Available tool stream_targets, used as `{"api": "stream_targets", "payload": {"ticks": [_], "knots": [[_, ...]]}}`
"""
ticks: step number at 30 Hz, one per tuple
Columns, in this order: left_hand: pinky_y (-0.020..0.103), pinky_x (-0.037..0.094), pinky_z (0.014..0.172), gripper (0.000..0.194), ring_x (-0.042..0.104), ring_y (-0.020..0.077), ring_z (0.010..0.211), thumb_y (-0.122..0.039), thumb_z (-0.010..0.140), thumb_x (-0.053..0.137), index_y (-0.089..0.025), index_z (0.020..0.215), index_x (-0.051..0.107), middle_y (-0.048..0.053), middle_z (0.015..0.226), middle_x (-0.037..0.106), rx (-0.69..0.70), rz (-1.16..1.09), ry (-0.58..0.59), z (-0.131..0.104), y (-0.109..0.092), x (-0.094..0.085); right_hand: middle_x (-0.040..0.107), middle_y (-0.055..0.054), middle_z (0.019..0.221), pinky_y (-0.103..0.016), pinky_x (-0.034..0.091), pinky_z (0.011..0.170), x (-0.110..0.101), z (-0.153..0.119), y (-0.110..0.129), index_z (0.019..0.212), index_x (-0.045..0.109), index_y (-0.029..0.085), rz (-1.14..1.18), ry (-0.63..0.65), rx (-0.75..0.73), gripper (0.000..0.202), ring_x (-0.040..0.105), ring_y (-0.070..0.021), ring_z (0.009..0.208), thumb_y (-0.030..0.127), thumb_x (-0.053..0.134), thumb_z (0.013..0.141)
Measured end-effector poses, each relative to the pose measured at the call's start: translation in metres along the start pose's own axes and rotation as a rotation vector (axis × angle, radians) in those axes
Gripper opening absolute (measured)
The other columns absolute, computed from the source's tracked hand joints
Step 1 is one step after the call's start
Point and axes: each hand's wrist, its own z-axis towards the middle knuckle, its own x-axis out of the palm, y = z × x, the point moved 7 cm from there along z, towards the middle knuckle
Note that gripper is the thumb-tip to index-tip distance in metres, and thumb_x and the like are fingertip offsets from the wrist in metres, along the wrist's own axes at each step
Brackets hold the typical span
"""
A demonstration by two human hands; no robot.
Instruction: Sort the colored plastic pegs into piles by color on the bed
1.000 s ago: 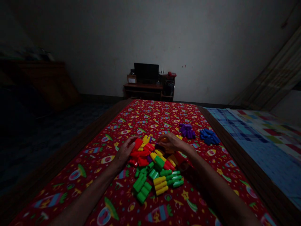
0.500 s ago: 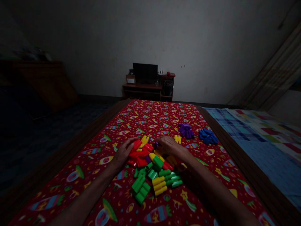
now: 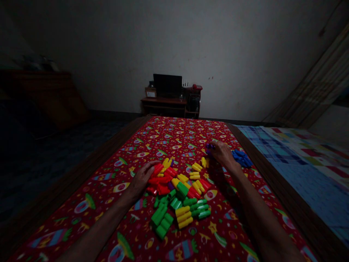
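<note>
My right hand [image 3: 222, 153] is over the purple pile at the right, its fingers closed on a purple toy block [image 3: 210, 146]. It hides most of the other purple blocks. At the left edge of the mixed pile, my left hand [image 3: 142, 178] rests with fingers apart beside the red blocks [image 3: 160, 180], seeming to touch one. Green blocks [image 3: 163, 220] lie in front of the red ones. Several yellow blocks [image 3: 184, 217] are scattered through the pile and to its right. A bit of purple shows among the red pieces.
Blue blocks [image 3: 242, 159] form a heap near the right edge of the red patterned cloth [image 3: 174, 136]. A bed with a plaid sheet [image 3: 289, 174] lies to the right. Against the far wall stands a desk with a monitor [image 3: 167, 84].
My right hand has moved right and away from me, from the mixed pile to the purple heap, carrying a purple block. Yellow blocks it covered now show. My left hand has hardly moved.
</note>
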Motion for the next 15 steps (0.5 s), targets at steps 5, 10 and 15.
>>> {"api": "stream_targets", "payload": {"ticks": [5,10,15], "knots": [[0.036,0.054,0.077,0.056,0.067,0.0281,0.093,-0.056,0.073,0.062,-0.016,0.112,0.062,0.009,0.102,0.072,-0.016,-0.007,-0.012,-0.001,-0.001,0.0,0.07,-0.013,0.099,-0.029,0.037,0.074,0.01,-0.008,-0.006,0.112,0.067,0.02,-0.13,0.057,0.045,0.035,0.061,-0.023,0.091,0.017,0.043,0.087],[0.038,0.054,0.079,0.054,0.067,0.0284,0.092,-0.054,0.075,0.06,-0.016,0.112,0.063,0.01,0.102,0.071,0.004,0.009,-0.007,0.0,0.001,-0.002,0.07,-0.013,0.095,-0.029,0.035,0.076,0.015,-0.01,-0.001,0.108,0.068,0.019,-0.152,0.062,0.024,0.034,0.059,-0.0217,0.092,0.015,0.04,0.088],[0.039,0.053,0.08,0.052,0.066,0.0287,0.094,-0.054,0.075,0.06,-0.016,0.11,0.063,0.011,0.106,0.07,0.013,0.018,-0.005,0.001,0.003,-0.002,0.069,-0.012,0.089,-0.028,0.032,0.067,0.002,-0.009,0.011,0.098,0.069,0.017,-0.115,0.033,-0.011,0.03,0.059,-0.0207,0.082,0.016,0.042,0.086]]}}
